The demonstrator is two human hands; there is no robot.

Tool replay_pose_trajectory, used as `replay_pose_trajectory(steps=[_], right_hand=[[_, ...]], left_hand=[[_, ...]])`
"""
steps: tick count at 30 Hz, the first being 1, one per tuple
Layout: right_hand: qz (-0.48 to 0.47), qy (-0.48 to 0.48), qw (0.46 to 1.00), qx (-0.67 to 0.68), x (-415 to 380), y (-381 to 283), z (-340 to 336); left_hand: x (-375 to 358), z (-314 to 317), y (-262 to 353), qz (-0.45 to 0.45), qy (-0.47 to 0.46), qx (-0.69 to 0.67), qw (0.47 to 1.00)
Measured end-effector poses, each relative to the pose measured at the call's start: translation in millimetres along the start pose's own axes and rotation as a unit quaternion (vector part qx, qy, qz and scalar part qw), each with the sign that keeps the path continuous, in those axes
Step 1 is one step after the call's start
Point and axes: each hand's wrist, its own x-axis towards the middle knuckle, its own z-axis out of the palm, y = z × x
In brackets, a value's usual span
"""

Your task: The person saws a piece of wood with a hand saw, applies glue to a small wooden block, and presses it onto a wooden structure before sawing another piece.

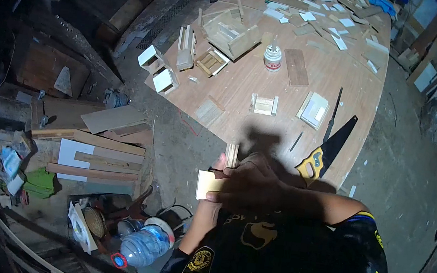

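- One wooden table [181, 86] spread ahead, scattered with offcuts.
- One black shirt [279, 265] carried one shield badge, three yellow sleeve stripes and chest lettering too covered to read.
- One yellow-handled handsaw [336, 144] lay at the table's near right.
- One open wooden box [245, 42] held loose wood pieces.
- One clear blue bottle [146, 244], red-capped, lay on its side below the table; its contents could not be made out.
- One right hand [251, 180] was in shadow, against the work; its grip could not be told.
- One left hand [212, 197] pinched the pale block.
- One white jar [272, 60] had a red label, too small to read, and something upright in its mouth.
- One pale block [205, 185] was before the chest, at the table's near edge.
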Motion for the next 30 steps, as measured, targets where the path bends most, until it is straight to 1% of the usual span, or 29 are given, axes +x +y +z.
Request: replay_pose_trajectory(steps=[1, 2, 3, 4, 5, 7, 8, 9, 10, 11, 12, 13, 14, 15, 16, 17, 18, 19, 20, 21, 22, 23, 24, 25, 26, 27, 28, 29, 30], right_hand=[[-0.024, 0.113, 0.99, -0.084, 1, 10, 5], [-0.047, 0.219, 0.96, -0.169, 2, 21, 8], [-0.073, 0.317, 0.911, -0.253, 2, 31, 5], [-0.015, 0.216, 0.926, -0.309, -1, 42, -11], [0.071, 0.357, 0.873, -0.325, 4, 41, -22], [0.015, 0.45, 0.862, -0.231, -1, 31, -42], [0.014, 0.447, 0.866, -0.224, -1, 21, -43], [-0.005, 0.427, 0.854, -0.296, -2, 9, -41], [-0.027, 0.406, 0.835, -0.371, -3, 2, -39], [-0.032, 0.404, 0.835, -0.371, -4, 5, -29], [0.004, 0.388, 0.906, -0.168, -6, 12, -13], [0.041, 0.353, 0.934, 0.045, -7, 15, -3], [-0.032, 0.37, 0.928, 0.022, -5, 8, -1], [-0.031, 0.372, 0.927, 0.022, -7, 6, 2], [-0.01, 0.344, 0.937, -0.061, -9, 4, 4], [0.011, 0.313, 0.939, -0.144, -11, 2, 6], [-0.014, 0.329, 0.936, -0.125, -8, 3, 10], [-0.012, 0.329, 0.936, -0.127, -9, 3, 11], [-0.015, 0.324, 0.937, -0.131, -9, 3, 12], [-0.019, 0.32, 0.938, -0.134, -9, 3, 13], [-0.02, 0.319, 0.938, -0.134, -9, 4, 15], [-0.039, 0.297, 0.941, -0.157, -9, 5, 17], [-0.057, 0.274, 0.943, -0.18, -10, 5, 20], [-0.057, 0.274, 0.943, -0.18, -8, 3, 25], [-0.046, 0.241, 0.951, -0.191, -6, 0, 30], [-0.035, 0.208, 0.956, -0.203, -5, -2, 32], [-0.056, 0.208, 0.952, -0.216, -9, 32, 47], [-0.053, 0.21, 0.952, -0.219, -5, 29, 36], [-0.068, 0.23, 0.936, -0.257, 2, 28, 19]], left_hand=[[1, 26, -6, -0.006, 0.002, 0.002, 1.0], [4, 48, -20, 0.099, 0.14, 0.146, 0.974], [8, 58, -28, 0.203, 0.268, 0.282, 0.898], [2, 30, -21, 0.177, 0.228, 0.301, 0.909], [2, 20, -15, 0.177, 0.225, 0.304, 0.908], [3, 9, -5, 0.187, 0.045, 0.225, 0.955], [10, 13, -2, 0.189, -0.05, 0.135, 0.971], [10, 21, -5, 0.193, -0.045, 0.135, 0.971], [12, 52, -9, 0.221, 0.128, 0.143, 0.956], [15, 78, -11, 0.242, 0.294, 0.145, 0.913], [17, 92, -9, 0.234, 0.325, 0.136, 0.906], [15, 82, -5, 0.236, 0.324, 0.137, 0.906], [11, 60, 1, 0.238, 0.189, 0.09, 0.949], [11, 42, 4, 0.232, 0.049, 0.041, 0.971], [16, 37, 5, 0.243, 0.004, 0.057, 0.968], [17, 33, 4, 0.24, 0.004, 0.056, 0.969], [17, 30, 2, 0.247, 0.077, 0.047, 0.965], [18, 30, 1, 0.253, 0.15, 0.038, 0.955], [22, 61, -5, 0.267, 0.222, 0.072, 0.935], [21, 60, -5, 0.267, 0.221, 0.071, 0.935], [18, 57, -4, 0.252, 0.184, 0.067, 0.948], [14, 53, -4, 0.237, 0.149, 0.063, 0.958], [11, 41, -3, 0.238, 0.15, 0.062, 0.958], [9, 33, 0, 0.23, 0.077, 0.063, 0.968], [8, 26, 0, 0.219, 0.002, 0.065, 0.973], [5, 20, -2, 0.217, 0.001, 0.065, 0.974], [4, 27, -5, 0.248, 0.052, 0.181, 0.95], [4, 33, -8, 0.275, 0.102, 0.293, 0.91], [8, 35, -10, 0.227, 0.031, 0.088, 0.969]])
